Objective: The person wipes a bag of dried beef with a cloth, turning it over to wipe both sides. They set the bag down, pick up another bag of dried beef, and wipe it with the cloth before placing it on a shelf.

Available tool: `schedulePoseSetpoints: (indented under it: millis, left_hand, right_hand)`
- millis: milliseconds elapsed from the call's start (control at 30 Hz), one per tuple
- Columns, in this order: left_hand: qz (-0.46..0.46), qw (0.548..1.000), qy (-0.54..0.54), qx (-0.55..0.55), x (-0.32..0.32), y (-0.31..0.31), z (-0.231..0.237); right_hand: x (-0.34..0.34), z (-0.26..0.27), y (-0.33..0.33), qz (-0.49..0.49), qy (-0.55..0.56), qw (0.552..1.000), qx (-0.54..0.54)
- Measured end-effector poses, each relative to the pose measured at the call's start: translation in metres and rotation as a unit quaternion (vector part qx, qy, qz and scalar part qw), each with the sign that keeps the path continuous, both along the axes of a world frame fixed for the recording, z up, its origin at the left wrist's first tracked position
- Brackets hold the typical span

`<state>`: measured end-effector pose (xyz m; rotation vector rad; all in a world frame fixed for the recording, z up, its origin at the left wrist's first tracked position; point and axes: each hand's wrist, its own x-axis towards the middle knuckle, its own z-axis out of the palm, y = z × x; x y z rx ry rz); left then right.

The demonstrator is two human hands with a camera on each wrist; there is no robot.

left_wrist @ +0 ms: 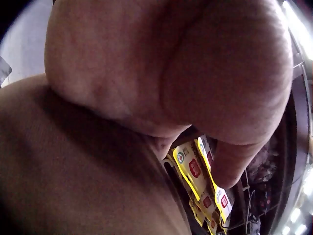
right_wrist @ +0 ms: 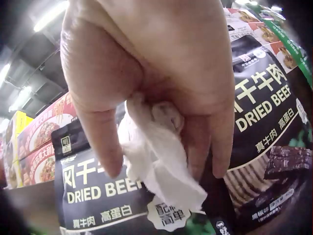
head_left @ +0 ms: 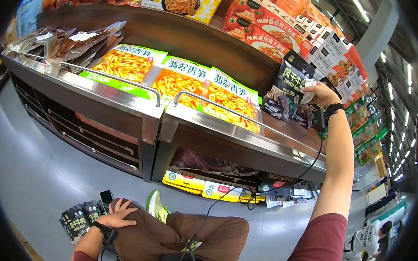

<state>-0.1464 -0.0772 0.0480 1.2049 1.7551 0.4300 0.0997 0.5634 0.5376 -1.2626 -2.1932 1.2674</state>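
My right hand [head_left: 322,95] holds a crumpled white tissue [right_wrist: 159,152] between thumb and fingers, its loose end hanging down. Right behind it on the shelf stands a black dried beef bag [head_left: 283,89], upright and leaning back. A second dried beef bag [right_wrist: 261,107] shows on the right side of the right wrist view. My left hand [head_left: 119,214] rests on the brown-trousered knee with its fingers spread. Beside that knee are a phone [head_left: 106,197] and several more dried beef bags [head_left: 75,220] on the floor.
Green-edged noodle-like food packs [head_left: 181,79] lie behind the metal rail [head_left: 215,101]. Pasta boxes [head_left: 270,34] are stacked above. Yellow packs [head_left: 220,191] fill the low shelf. A black cable [head_left: 311,164] runs from the right wrist. A person [head_left: 366,238] is at the far right.
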Motion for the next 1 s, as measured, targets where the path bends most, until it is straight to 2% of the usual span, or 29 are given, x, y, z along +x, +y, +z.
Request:
schedulePoseSetpoints:
  millis: [133, 167, 200, 233, 333, 367, 433, 500, 567, 633, 700, 733, 767, 800, 833, 867, 900, 933, 1000]
  left_hand:
    - [-0.003, 1.0, 0.004, -0.003, 0.0, -0.002, -0.004]
    - [-0.002, 1.0, 0.007, -0.001, 0.0, -0.002, -0.007]
    - [-0.001, 1.0, 0.009, 0.002, 0.0, -0.003, -0.008]
    - [0.001, 1.0, 0.011, 0.003, 0.001, -0.004, -0.009]
    - [0.009, 1.0, 0.014, 0.0, 0.002, -0.004, -0.007]
    - [0.014, 1.0, 0.011, 0.0, 0.002, -0.004, -0.006]
    - [0.02, 1.0, 0.01, 0.0, 0.004, -0.007, -0.001]
    - [0.044, 0.999, -0.02, 0.014, 0.006, -0.008, 0.006]
    - [0.078, 0.996, -0.037, 0.032, 0.01, -0.012, 0.016]
    - [0.171, 0.965, -0.179, 0.088, 0.014, -0.016, 0.015]
    - [0.212, 0.955, -0.182, 0.097, 0.026, -0.014, 0.015]
    - [0.214, 0.924, -0.274, 0.157, 0.032, -0.011, 0.018]
    - [0.212, 0.881, -0.366, 0.213, 0.04, -0.007, 0.023]
    - [0.153, 0.855, -0.422, 0.259, 0.048, 0.002, 0.041]
    - [0.156, 0.855, -0.422, 0.257, 0.057, 0.008, 0.053]
    - [0.115, 0.832, -0.481, 0.252, 0.066, 0.012, 0.063]
    - [0.074, 0.805, -0.535, 0.247, 0.074, 0.013, 0.069]
    - [0.078, 0.808, -0.53, 0.243, 0.082, 0.012, 0.07]
    - [0.058, 0.79, -0.558, 0.248, 0.086, 0.015, 0.064]
  right_hand:
    - [0.0, -0.004, 0.008, 0.02, 0.029, 0.994, 0.105]
    - [-0.002, 0.003, -0.002, 0.026, 0.016, 0.988, 0.154]
    - [-0.007, 0.006, -0.023, 0.026, 0.069, 0.983, 0.168]
    - [-0.005, 0.013, -0.027, 0.029, 0.073, 0.98, 0.185]
    - [0.008, 0.03, -0.037, 0.061, 0.131, 0.93, 0.337]
    - [0.014, 0.038, -0.06, 0.033, 0.146, 0.928, 0.34]
    - [0.032, 0.048, -0.092, 0.013, 0.206, 0.894, 0.398]
    - [0.053, 0.051, -0.143, -0.002, 0.29, 0.877, 0.384]
    - [0.086, 0.039, -0.172, 0.041, 0.379, 0.865, 0.325]
    - [0.097, 0.009, -0.222, 0.02, 0.44, 0.84, 0.318]
    - [0.107, -0.031, -0.281, 0.005, 0.383, 0.886, 0.263]
    - [0.107, -0.059, -0.299, 0.035, 0.378, 0.893, 0.24]
    - [0.105, -0.091, -0.312, 0.065, 0.37, 0.901, 0.217]
    - [0.105, -0.122, -0.326, 0.085, 0.321, 0.926, 0.178]
    - [0.098, -0.148, -0.344, 0.116, 0.295, 0.934, 0.167]
    - [0.095, -0.183, -0.353, 0.102, 0.264, 0.953, 0.111]
    - [0.087, -0.213, -0.363, 0.135, 0.259, 0.951, 0.101]
    - [0.079, -0.24, -0.375, 0.123, 0.242, 0.962, 0.037]
    - [0.065, -0.306, -0.387, 0.153, 0.287, 0.946, -0.016]
